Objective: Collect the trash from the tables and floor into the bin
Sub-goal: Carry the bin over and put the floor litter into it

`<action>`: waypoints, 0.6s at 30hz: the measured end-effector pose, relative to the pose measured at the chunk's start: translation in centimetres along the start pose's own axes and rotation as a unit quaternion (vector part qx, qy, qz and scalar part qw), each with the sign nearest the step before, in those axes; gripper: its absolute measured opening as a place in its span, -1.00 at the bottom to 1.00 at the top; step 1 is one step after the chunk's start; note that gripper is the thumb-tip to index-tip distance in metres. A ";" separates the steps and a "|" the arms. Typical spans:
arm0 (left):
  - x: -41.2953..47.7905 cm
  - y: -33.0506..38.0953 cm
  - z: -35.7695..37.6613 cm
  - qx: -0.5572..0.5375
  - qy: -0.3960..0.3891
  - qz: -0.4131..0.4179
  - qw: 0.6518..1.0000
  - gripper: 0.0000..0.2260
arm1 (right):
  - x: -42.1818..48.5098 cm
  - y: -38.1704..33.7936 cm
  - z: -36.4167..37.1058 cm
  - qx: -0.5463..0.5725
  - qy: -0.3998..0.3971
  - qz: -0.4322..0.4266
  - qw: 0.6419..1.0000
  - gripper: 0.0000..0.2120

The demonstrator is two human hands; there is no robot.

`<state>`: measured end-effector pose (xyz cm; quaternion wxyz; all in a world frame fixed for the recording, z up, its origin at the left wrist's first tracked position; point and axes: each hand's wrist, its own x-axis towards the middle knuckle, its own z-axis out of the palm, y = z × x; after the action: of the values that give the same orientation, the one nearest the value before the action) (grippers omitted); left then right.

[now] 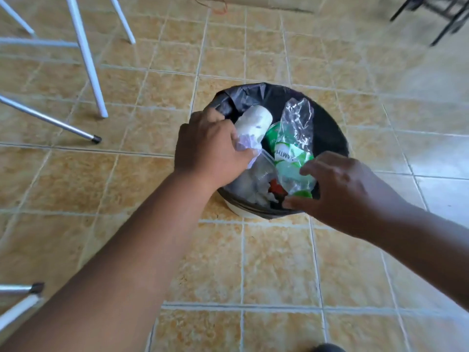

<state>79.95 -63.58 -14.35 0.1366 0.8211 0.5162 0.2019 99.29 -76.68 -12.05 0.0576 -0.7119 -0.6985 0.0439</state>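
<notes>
A round bin (327, 128) lined with a black bag stands on the tiled floor. Over its left rim my left hand (210, 148) is closed around a white cup (255, 121) and crumpled white paper (247, 144). A green and clear plastic wrapper (291, 151) hangs over the bin's middle. My right hand (347, 186) hovers at the bin's near right rim, fingers spread, its fingertips at the wrapper's lower end; I cannot tell whether it grips it. More clear plastic and paper trash (256, 184) lies inside the bin.
White table or chair legs (86, 57) stand at the upper left, with a thin metal leg (50, 120) slanting to the floor. More legs (20, 298) show at the lower left. Black furniture legs (441, 19) are at the upper right.
</notes>
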 end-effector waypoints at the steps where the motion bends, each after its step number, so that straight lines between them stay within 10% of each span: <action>1: -0.1 0.1 0.1 0.013 -0.008 0.004 1.000 -0.62 | 0.1 0.1 0.3 -0.005 -0.007 -0.005 1.000 -0.33; 8: 0.3 -0.9 -0.1 -0.032 0.044 -0.031 0.998 -0.66 | 2.3 3.8 1.1 0.042 0.128 -0.046 0.990 -0.56; 18: 1.9 -3.7 1.6 -0.220 -0.047 -0.212 0.951 -0.52 | 3.8 9.1 4.5 0.224 0.222 0.175 0.933 -0.59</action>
<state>78.52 -60.27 -17.01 0.3773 0.6513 0.6139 0.2378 107.71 -72.90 -17.74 0.3605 -0.7834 -0.5039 0.0490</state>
